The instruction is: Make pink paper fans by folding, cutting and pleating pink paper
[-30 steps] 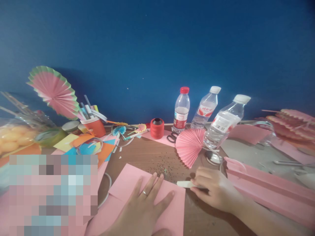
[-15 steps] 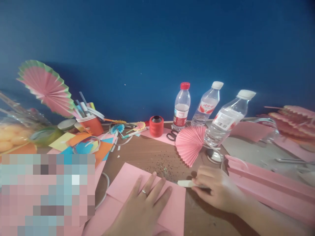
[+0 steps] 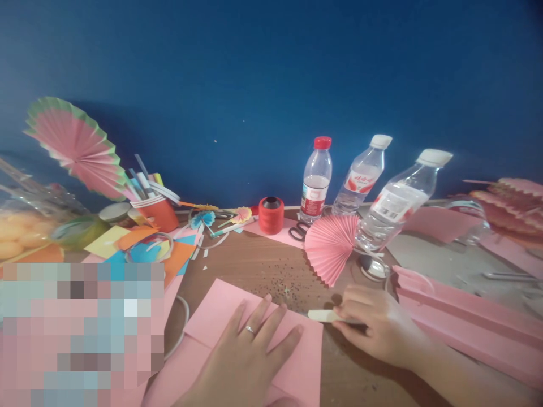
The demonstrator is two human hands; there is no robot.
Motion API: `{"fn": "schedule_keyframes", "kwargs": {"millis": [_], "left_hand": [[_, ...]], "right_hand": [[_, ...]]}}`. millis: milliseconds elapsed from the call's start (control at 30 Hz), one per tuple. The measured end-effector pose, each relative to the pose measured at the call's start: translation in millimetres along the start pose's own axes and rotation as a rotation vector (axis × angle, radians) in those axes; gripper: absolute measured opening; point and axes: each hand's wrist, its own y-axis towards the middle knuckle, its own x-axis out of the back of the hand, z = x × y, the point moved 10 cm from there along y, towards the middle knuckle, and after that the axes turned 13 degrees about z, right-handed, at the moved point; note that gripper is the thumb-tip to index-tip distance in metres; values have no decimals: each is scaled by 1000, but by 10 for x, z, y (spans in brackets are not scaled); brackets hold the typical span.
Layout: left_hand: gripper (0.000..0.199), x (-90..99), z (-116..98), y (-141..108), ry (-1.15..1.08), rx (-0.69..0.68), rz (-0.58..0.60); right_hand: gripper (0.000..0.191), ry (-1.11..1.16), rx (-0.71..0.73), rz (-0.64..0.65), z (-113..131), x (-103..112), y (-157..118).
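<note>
Head view: flat pink paper [image 3: 224,308] was pressed under the splayed left hand [image 3: 244,359], a half-hidden, slim off-white tool [image 3: 321,315] gripped in the right hand [image 3: 373,325].

Plain pink paper [image 3: 216,308] is laid flat and aslant on the brown wooden surface [image 3: 237,260], partly covered by spread fingers; a straight line crosses its left part, but whether a fold or an overlapping sheet is marked by it cannot be told. A slim cream-coloured tool [image 3: 321,316] is held nearly level, its blurred tip pointed leftward at the paper's upper right edge.
</note>
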Motion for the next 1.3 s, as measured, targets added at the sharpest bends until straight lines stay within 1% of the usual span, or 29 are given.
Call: {"fn": "schedule_keyframes", "kwargs": {"millis": [400,600,767,967,1067,1167,1300], "left_hand": [[68,-20,-4,0,-37,4,28],[68,-22,-8,4,-89,-4,66],[68,-48,-11,11,-88,6,96],[67,-69,-8,9,-102,0,82],[70,-80,12,4,-129,21,83],[72,-89,24,-4,-150,38,95],[72,-109,9,4,-162,16,125]], "right_hand": [[17,13,22,3,9,-8,16],[19,-5,25,2,42,21,66],[20,9,30,-6,37,15,62],[22,12,19,8,20,-10,85],[22,15,29,1,44,6,108],[23,3,32,2,59,12,121],[22,-2,30,20,48,7,112]]}}
